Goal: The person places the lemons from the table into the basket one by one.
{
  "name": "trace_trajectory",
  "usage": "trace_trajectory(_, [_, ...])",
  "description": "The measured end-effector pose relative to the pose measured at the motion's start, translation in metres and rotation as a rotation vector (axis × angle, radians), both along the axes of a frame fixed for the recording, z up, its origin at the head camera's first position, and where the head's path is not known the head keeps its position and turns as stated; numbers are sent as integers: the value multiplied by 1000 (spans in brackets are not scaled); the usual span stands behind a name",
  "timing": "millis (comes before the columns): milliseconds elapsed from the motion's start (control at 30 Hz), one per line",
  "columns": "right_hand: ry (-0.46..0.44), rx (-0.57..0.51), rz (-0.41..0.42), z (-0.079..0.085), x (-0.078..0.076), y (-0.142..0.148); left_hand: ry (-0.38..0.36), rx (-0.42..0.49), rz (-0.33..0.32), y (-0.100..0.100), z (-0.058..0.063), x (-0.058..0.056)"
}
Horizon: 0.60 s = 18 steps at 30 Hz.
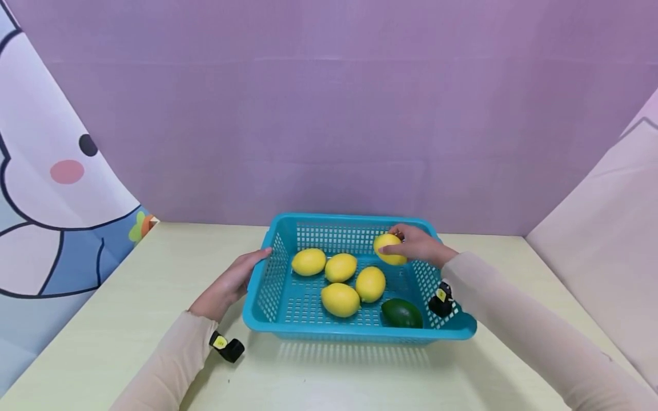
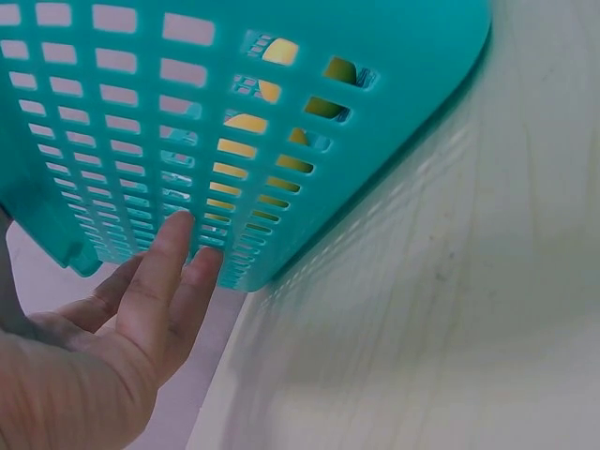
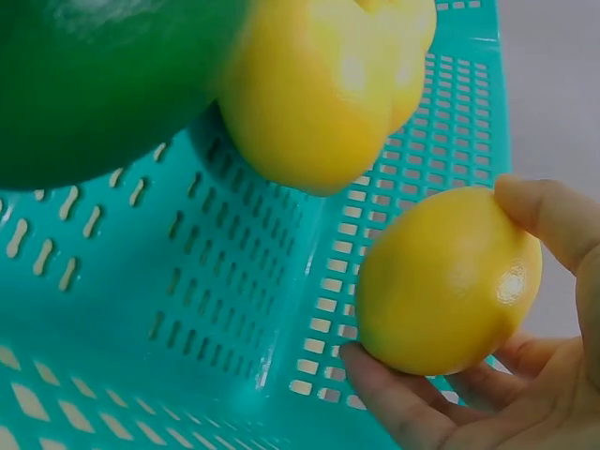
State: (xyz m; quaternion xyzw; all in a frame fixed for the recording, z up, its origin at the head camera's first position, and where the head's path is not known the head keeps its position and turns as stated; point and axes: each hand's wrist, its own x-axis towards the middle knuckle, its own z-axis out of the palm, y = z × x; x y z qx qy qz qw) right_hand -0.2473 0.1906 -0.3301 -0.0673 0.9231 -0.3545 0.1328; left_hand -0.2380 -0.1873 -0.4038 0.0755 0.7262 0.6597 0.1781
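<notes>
My right hand (image 1: 421, 246) holds a yellow lemon (image 1: 389, 242) over the back right part of a blue-green plastic basket (image 1: 360, 330). In the right wrist view the thumb and fingers lie on opposite sides of this lemon (image 3: 450, 281). My left hand (image 1: 232, 283) grips the basket's left rim, thumb over the edge and fingers against the perforated outer wall (image 2: 122, 122). Several more lemons, among them one at the left (image 1: 308, 262) and one near the front (image 1: 340, 300), lie on the basket floor. A dark green avocado-like fruit (image 1: 402, 313) rests in the front right corner.
The basket stands on a pale wood-grain table (image 1: 329, 377). Behind it rises a purple cloth backdrop (image 1: 329, 114). A cartoon-printed cloth (image 1: 56, 228) hangs at the left, a pale one (image 1: 606, 228) at the right. Each wrist carries a small black camera.
</notes>
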Motion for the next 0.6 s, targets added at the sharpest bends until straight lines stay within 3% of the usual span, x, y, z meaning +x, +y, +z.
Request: trace_trajectory(600, [-54, 62, -29, -17, -4, -4, -2, 19, -7, 0, -2, -2])
